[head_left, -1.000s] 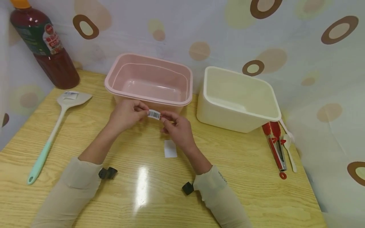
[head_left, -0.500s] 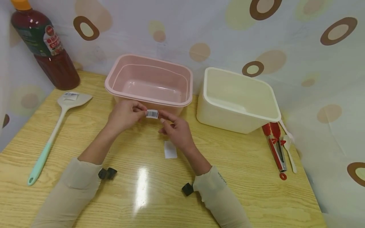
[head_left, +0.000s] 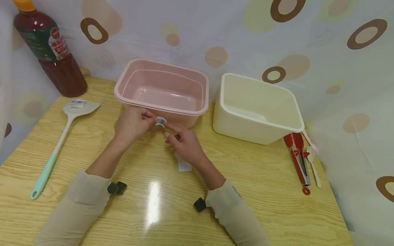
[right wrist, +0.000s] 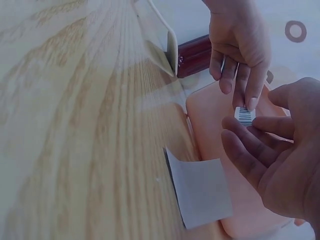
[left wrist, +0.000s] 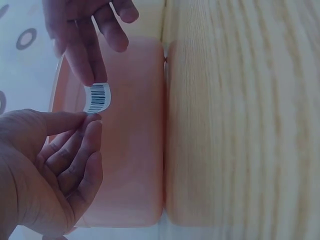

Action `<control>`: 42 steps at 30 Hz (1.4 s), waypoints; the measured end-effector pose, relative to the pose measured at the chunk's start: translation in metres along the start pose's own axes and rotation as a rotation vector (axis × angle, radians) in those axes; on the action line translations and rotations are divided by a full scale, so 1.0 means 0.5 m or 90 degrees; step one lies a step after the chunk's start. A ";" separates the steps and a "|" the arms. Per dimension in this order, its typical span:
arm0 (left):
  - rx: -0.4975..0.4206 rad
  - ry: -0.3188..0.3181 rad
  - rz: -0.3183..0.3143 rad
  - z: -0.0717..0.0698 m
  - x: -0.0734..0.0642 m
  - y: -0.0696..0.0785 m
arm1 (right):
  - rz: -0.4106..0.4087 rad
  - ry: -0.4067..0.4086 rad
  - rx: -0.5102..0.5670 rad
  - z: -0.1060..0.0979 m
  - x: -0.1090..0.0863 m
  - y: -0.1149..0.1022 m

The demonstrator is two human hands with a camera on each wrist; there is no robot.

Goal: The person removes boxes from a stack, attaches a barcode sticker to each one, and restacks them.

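Observation:
A small white barcode sticker (head_left: 160,121) bends in a curve in front of the pink bin (head_left: 161,108). My left hand (head_left: 132,124) pinches one end of it between thumb and forefinger, as the left wrist view shows at the sticker (left wrist: 98,97). At the other end, a fingertip of my right hand (head_left: 186,143) touches the sticker, its thumb held apart and its fingers loosely extended. Below the right hand a white paper square (right wrist: 202,192) lies on the table, one edge curling up; the hand partly covers it in the head view.
Right of the pink bin stands a cream bin (head_left: 243,126). Tongs with red tips (head_left: 298,159), a small spoon (head_left: 313,167) and a fork (head_left: 312,143) lie at the right. On the left are a turner (head_left: 58,140) with a label on its blade and a dark red bottle (head_left: 63,75).
My right hand has shifted left toward the left hand, its thumb now away from the sticker. The sticker has gone from nearly flat to curved. The left hand has barely moved.

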State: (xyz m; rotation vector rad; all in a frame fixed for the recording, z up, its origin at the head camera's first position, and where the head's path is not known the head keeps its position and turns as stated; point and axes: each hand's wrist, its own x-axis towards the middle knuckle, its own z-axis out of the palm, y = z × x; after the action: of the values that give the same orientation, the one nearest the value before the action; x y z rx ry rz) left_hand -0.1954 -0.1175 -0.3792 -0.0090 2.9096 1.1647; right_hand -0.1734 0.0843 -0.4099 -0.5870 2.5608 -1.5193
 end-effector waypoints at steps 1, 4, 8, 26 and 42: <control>0.002 0.003 -0.002 0.000 0.000 0.001 | 0.000 -0.002 -0.003 0.001 0.001 0.000; 0.005 0.013 -0.005 0.000 -0.001 0.001 | 0.000 -0.009 -0.002 0.003 0.002 0.001; 0.026 0.030 -0.008 0.001 -0.002 -0.001 | 0.003 -0.019 -0.006 0.005 0.004 0.000; 0.078 0.089 -0.001 0.005 0.000 -0.006 | 0.002 -0.040 -0.024 0.011 0.016 -0.013; 0.079 0.114 0.002 0.004 -0.001 -0.004 | 0.001 -0.038 -0.035 0.014 0.022 -0.019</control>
State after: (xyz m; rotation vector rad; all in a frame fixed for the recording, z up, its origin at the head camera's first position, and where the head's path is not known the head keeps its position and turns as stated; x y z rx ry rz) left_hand -0.1946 -0.1176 -0.3820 -0.1146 3.1344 1.0312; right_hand -0.1788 0.0702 -0.4042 -0.6257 2.5642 -1.4134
